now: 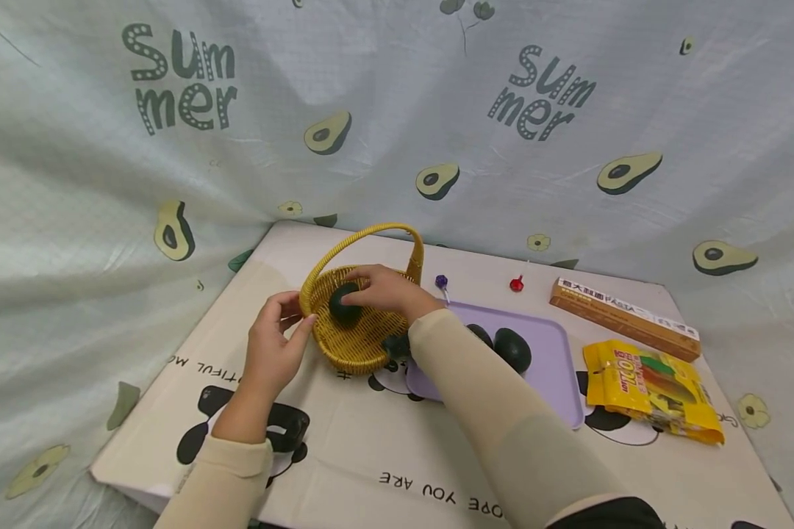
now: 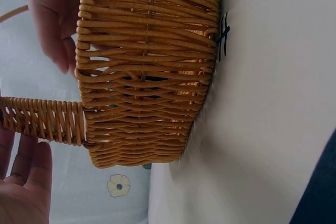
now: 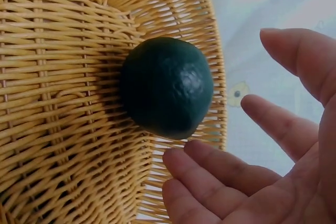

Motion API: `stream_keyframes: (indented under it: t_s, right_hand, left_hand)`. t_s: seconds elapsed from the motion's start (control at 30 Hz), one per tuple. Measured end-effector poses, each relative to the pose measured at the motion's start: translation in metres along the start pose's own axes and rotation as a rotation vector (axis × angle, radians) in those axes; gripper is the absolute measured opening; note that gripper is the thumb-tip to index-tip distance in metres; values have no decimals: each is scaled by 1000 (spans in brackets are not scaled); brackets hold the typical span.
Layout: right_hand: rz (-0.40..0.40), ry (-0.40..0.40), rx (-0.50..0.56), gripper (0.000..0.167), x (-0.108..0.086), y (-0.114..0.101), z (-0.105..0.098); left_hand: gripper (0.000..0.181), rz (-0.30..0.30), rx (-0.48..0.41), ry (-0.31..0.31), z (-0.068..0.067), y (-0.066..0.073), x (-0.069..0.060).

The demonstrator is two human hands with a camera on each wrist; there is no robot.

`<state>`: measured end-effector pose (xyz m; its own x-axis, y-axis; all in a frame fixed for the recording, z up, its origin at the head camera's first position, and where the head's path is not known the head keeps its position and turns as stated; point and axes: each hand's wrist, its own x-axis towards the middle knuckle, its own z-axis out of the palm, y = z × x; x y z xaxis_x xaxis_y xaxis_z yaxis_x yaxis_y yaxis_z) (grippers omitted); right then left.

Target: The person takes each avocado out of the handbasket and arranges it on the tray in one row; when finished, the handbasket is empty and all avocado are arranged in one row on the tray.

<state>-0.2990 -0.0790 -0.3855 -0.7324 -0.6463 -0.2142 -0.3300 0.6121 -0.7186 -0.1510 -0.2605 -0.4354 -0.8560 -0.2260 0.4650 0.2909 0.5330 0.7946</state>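
A yellow wicker basket (image 1: pixel 357 356) with a tall arched handle stands on the table. Inside it, against the left part of the wall, sits a dark green avocado (image 3: pixel 167 87). My left hand (image 1: pixel 274 345) holds the basket at the foot of its handle (image 2: pixel 44 120), thumb in front and fingers behind. Over the basket is my right hand (image 1: pixel 387 290), its fingers spread and relaxed. In the right wrist view the right hand (image 3: pixel 257 182) is beside the avocado, with fingertips close to its lower side and no grip on it.
Right of the basket lies a lilac tray (image 1: pixel 556 353) with dark green avocados (image 1: pixel 512 350), partly behind my right sleeve. A dark green thing (image 1: pixel 395 345) shows near its left edge. Farther off are a purple lollipop (image 1: pixel 442 282), red lollipop (image 1: pixel 517 283), pasta box (image 1: pixel 625 317) and yellow candy bag (image 1: pixel 651 389).
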Motion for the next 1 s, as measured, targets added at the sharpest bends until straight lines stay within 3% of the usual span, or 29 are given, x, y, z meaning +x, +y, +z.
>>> stream_keyframes:
  t_s: [0.4,0.67,1.0]
  right_hand:
    - [38,0,11,50,19,-4,18]
    - [84,-22,-45,45,29,-1,21]
    - [74,-4,-88,27,35,-6,31]
  left_hand:
    - [42,-6,-12,10,-2,1,-1]
    - [41,-1,-29,11,0,1,0]
    - [39,11,-45,6,1,0,0]
